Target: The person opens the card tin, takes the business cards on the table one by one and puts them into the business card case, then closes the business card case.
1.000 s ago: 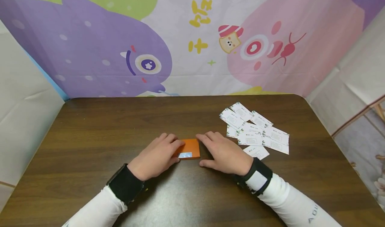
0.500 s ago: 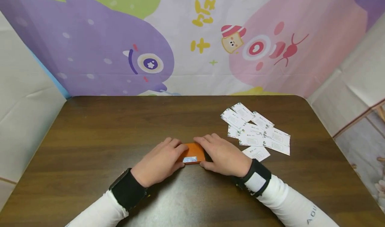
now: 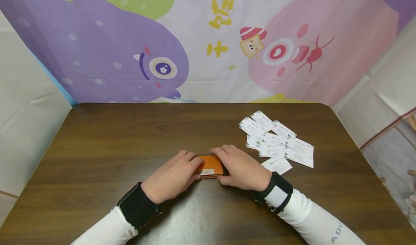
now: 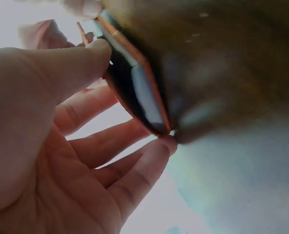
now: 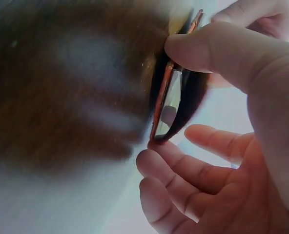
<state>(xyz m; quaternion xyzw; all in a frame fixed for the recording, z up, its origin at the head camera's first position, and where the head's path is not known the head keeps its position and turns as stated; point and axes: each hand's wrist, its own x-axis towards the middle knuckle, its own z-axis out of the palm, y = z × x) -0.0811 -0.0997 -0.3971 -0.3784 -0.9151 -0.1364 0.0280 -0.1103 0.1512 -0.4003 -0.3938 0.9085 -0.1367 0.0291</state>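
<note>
A small orange wallet [image 3: 212, 163] lies on the brown table between my hands, a pale card-like patch [image 3: 207, 171] along its near edge. My left hand [image 3: 172, 174] grips its left end, thumb at the near edge and fingers over the top. At the right end my right hand [image 3: 243, 168] holds it too, thumb near and fingers at the far edge. In the left wrist view the wallet [image 4: 143, 63] gapes slightly, showing a dark inside and something whitish. The right wrist view shows my thumb on the edge of the wallet [image 5: 165, 92] and fingertips at its far end.
Several white printed cards [image 3: 271, 149] with leafy corners lie overlapping to the right, beyond my right hand. The wooden table [image 3: 130, 129] ends at the back against a cartoon cloth [image 3: 214, 68]. Pale cloth walls flank both sides.
My right hand has closed in from beside the wallet to grip its right end. The wallet and left hand have shifted slightly right and nearer, and the near edge has parted a little.
</note>
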